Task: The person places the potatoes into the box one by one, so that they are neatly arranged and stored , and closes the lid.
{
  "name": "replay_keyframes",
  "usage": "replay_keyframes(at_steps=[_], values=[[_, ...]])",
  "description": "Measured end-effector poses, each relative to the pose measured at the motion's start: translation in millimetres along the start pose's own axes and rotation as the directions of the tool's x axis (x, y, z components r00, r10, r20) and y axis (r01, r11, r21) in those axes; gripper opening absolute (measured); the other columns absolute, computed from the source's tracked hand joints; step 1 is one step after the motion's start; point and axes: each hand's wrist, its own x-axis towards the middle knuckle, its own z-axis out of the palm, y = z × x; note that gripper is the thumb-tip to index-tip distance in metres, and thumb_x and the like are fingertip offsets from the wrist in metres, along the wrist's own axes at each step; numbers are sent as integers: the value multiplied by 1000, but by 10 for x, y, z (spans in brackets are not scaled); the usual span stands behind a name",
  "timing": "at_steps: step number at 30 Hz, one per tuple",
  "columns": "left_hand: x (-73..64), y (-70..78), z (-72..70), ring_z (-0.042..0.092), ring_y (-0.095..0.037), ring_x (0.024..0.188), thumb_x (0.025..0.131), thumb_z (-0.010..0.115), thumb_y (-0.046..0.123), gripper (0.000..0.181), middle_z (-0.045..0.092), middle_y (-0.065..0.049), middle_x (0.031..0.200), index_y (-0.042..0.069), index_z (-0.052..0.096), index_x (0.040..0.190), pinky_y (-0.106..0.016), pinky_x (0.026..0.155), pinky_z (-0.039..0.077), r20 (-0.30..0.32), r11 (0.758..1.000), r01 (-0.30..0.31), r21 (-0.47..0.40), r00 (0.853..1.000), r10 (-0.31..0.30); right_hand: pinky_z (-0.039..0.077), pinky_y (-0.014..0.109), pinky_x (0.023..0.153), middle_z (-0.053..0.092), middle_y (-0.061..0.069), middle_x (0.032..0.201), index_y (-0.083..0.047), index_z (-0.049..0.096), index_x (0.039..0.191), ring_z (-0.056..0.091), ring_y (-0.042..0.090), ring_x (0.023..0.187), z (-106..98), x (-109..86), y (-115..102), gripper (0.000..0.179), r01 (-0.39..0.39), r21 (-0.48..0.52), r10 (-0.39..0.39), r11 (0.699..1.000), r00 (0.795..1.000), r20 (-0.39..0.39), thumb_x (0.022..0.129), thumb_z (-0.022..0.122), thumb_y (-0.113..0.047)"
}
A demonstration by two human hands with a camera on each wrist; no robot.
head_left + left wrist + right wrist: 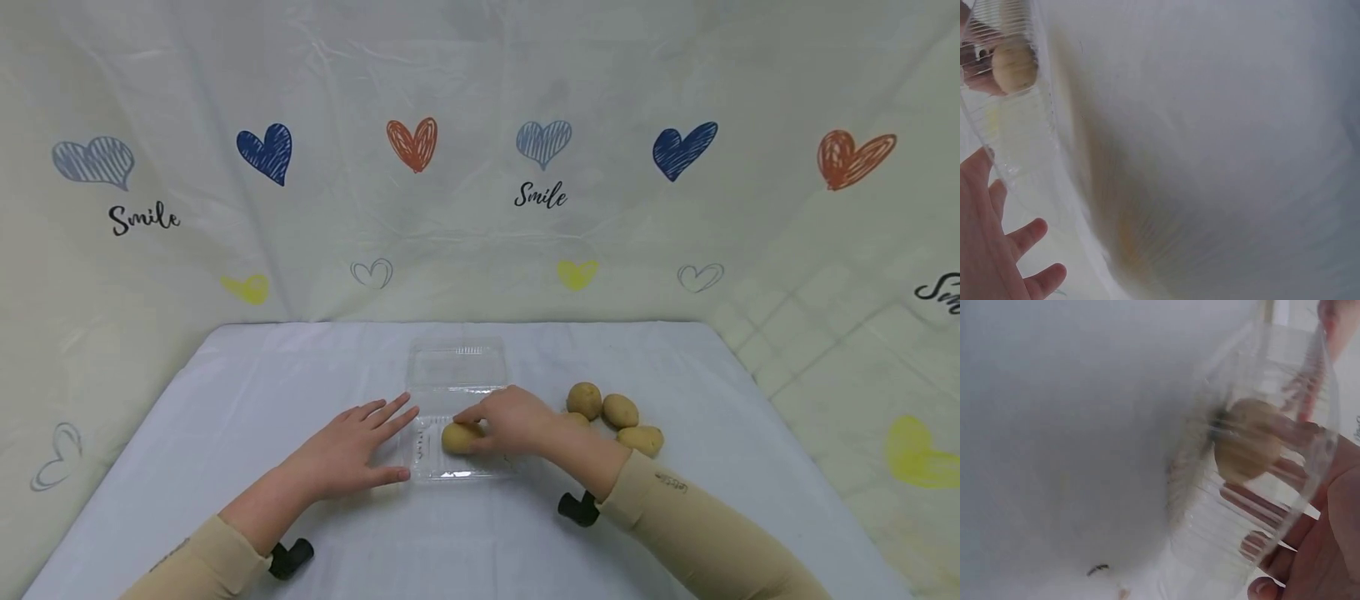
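A clear plastic clamshell box [429, 465] lies on the white cloth, its lid [456, 367] folded back on the far side. Within its base is a potato [457, 439], pinched between the thumb and fingers of my right hand [513, 419]. Through the clear wall, the right wrist view shows the same potato [1244, 450] with fingers around it. My left hand [347, 446] is spread at the box's left side, fingers straight and fingertips at its edge. Whether they press on the plastic is hard to tell.
Several more potatoes [620, 411] lie grouped to the right of the box, one partly hidden behind my right wrist. Black wrist mounts [291, 558] sit under both forearms. A pale curtain [465, 225] printed with hearts hangs behind the table [300, 367].
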Motion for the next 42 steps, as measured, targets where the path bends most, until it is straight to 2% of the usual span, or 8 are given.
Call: replay_keyframes(at_steps=[6, 13, 19, 27, 32, 42], values=[[8, 2, 11, 28, -32, 146, 88, 54, 71, 88, 15, 3, 166, 27, 25, 159, -55, 114, 28, 10, 1000, 8, 1, 1000, -8, 49, 35, 94, 69, -13, 115, -32, 67, 131, 63, 12, 110, -72, -18, 43, 40, -14, 99, 8, 995, 998, 61, 92, 70, -39], [10, 4, 18, 28, -33, 146, 88, 54, 71, 88, 14, 3, 166, 26, 25, 159, -56, 113, 28, 14, 1000, 12, -2, 1000, -12, 49, 33, 93, 71, -16, 104, -31, 71, 124, 64, 9, 105, -94, 43, -35, 38, -16, 224, -10, 974, 994, 112, 87, 76, -36], [16, -2, 25, 28, -33, 146, 89, 53, 71, 87, 15, 3, 166, 27, 25, 159, -56, 113, 27, 9, 1000, 7, 1, 1000, -7, 50, 28, 87, 71, -18, 97, -34, 71, 124, 63, 6, 100, -89, 81, -129, 40, -19, 231, -15, 973, 989, 145, 85, 77, -39], [14, -19, 47, 29, -32, 145, 88, 53, 72, 87, 16, 3, 165, 27, 26, 158, -57, 112, 29, -7, 1000, 0, 12, 1000, 0, 50, 26, 87, 71, -18, 97, -34, 71, 123, 63, 5, 101, -59, 103, -245, 38, -8, 249, -27, 968, 990, 137, 86, 77, -37], [9, -23, 58, 30, -32, 145, 88, 50, 74, 87, 17, 2, 165, 27, 27, 158, -57, 112, 29, -13, 1000, -1, 14, 1000, 1, 49, 26, 82, 70, -20, 98, -37, 70, 124, 63, 4, 98, -36, 129, -311, 39, -13, 238, -21, 971, 990, 139, 86, 77, -41], [-3, -5, 46, 30, -33, 145, 89, 51, 73, 87, 18, 2, 165, 28, 27, 158, -57, 112, 29, -24, 1000, -6, -3, 1000, 6, 49, 25, 80, 68, -21, 95, -37, 70, 124, 60, -1, 91, 16, 142, -293, 39, 3, 266, -36, 964, 992, 120, 86, 77, -43]])
